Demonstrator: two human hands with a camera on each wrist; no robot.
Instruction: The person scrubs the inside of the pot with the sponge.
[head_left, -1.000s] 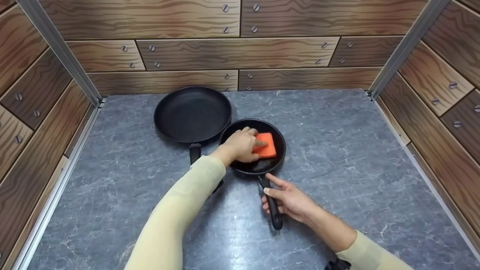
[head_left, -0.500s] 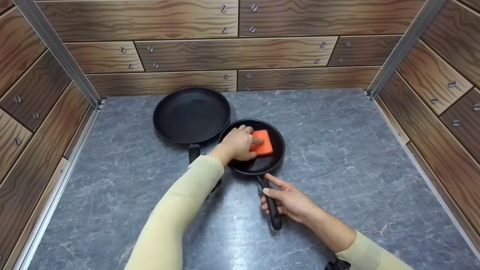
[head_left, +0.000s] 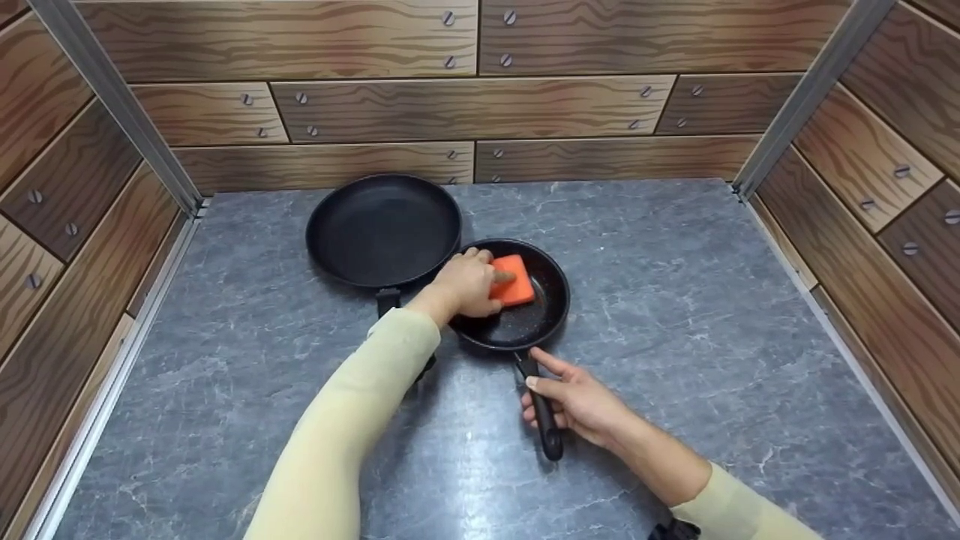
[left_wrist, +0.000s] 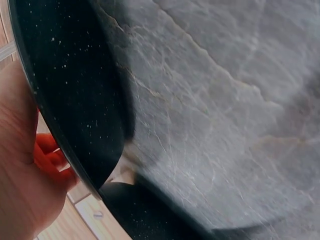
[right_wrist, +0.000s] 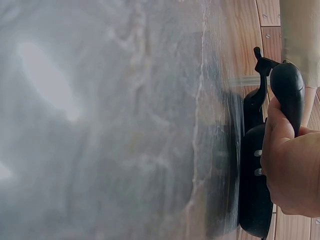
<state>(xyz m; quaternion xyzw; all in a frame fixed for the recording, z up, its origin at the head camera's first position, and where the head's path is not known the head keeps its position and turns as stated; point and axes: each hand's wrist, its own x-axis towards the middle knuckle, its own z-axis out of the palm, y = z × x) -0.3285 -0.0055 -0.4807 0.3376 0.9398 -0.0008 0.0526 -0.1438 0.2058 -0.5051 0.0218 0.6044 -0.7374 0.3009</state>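
Note:
An orange sponge (head_left: 516, 279) lies inside the smaller black frying pan (head_left: 551, 319), under my left hand (head_left: 469, 285). The left fingers grip its left side, one finger lying over its top. My right hand (head_left: 585, 401) holds that pan's black handle (head_left: 550, 431), thumb on top and fingers wrapped beneath. In the right wrist view the right hand (right_wrist: 292, 160) curls round the handle (right_wrist: 289, 90). The left wrist view shows the left hand (left_wrist: 30, 165) behind the outer wall of the speckled pan (left_wrist: 75, 90), the sponge mostly hidden there.
A larger black frying pan (head_left: 382, 229) stands behind and left of the smaller one, their rims close together. Its handle (head_left: 388, 300) points forward, partly hidden by the left sleeve. Wood-patterned walls (head_left: 480, 105) enclose the grey marbled table (head_left: 712, 300) at the back and sides.
My left hand has slid the sponge leftward and slightly back across the smaller pan. The right hand keeps its hold on the handle, and both pans stay in place.

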